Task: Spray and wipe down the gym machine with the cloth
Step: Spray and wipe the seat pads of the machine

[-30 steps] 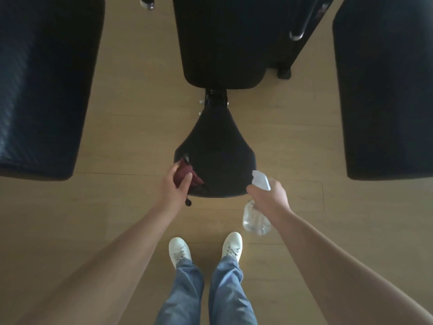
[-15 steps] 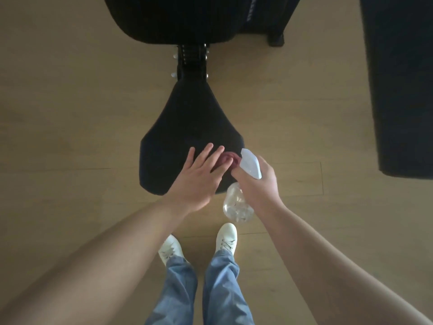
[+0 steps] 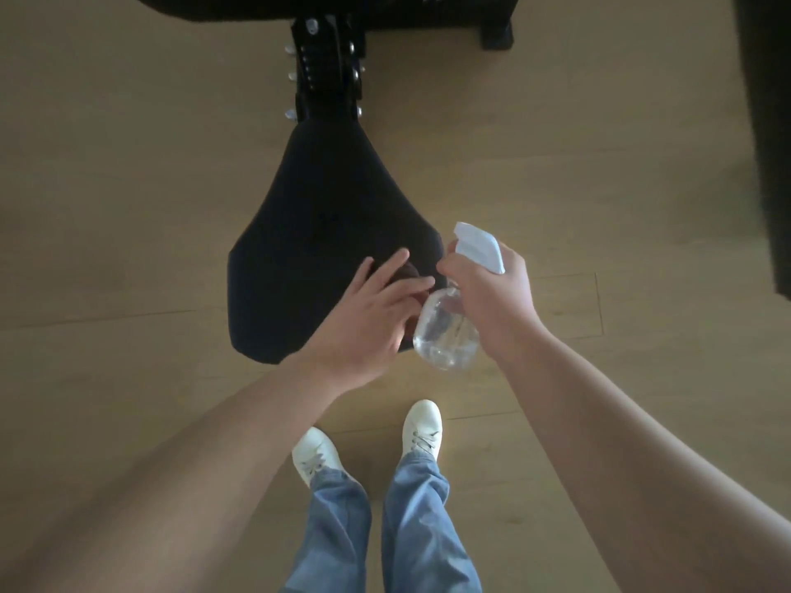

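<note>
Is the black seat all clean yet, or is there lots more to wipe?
Not finished. The left hand presses the cloth onto the seat at its near right corner, so wiping is under way. The right hand grips the spray bottle beside it. No wet marks show, so what's already cleaned can't be told. The seat's far end and the black pad above look left to do.

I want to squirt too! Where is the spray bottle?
In the head view, the spray bottle is right of centre, gripped by the right hand, beside the left hand at the near right corner of the seat.
</note>
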`<state>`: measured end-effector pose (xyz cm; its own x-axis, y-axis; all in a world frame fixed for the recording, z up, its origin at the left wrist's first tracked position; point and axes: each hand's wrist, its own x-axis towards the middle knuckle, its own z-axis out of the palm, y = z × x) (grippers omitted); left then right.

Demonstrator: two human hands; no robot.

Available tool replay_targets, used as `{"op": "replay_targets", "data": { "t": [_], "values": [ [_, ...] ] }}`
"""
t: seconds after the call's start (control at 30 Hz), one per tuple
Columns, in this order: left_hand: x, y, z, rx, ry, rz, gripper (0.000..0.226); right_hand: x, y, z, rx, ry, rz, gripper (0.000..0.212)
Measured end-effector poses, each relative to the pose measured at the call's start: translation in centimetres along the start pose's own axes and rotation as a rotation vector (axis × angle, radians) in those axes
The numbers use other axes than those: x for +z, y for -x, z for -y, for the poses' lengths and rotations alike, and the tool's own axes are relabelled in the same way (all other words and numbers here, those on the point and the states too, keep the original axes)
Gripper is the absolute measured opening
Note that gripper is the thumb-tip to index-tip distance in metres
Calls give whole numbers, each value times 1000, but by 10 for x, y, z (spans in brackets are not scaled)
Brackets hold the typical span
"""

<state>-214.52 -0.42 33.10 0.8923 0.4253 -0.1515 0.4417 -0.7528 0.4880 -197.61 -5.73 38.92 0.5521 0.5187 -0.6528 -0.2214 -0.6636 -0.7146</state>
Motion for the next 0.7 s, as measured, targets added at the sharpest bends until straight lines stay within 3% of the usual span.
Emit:
{"op": "replay_targets", "data": {
  "t": [0.13,0.27,0.33,0.5,0.7],
  "values": [
    [1,34,6,77,-46,53,38,-1,8,7,-65,60,39,12],
    [-12,3,17,-121,-161,65,56,1,10,13,-95,48,64,11],
    [-17,-26,28,-230,-176,44,56,4,4,14,-118,64,54,14],
    [-35,-91,78,-316,-157,-51,53,26,-18,22,-165,80,51,14],
    [-44,-127,102,-491,-109,-128,53,52,-40,43,-58,42,104,24]
  ]
}}
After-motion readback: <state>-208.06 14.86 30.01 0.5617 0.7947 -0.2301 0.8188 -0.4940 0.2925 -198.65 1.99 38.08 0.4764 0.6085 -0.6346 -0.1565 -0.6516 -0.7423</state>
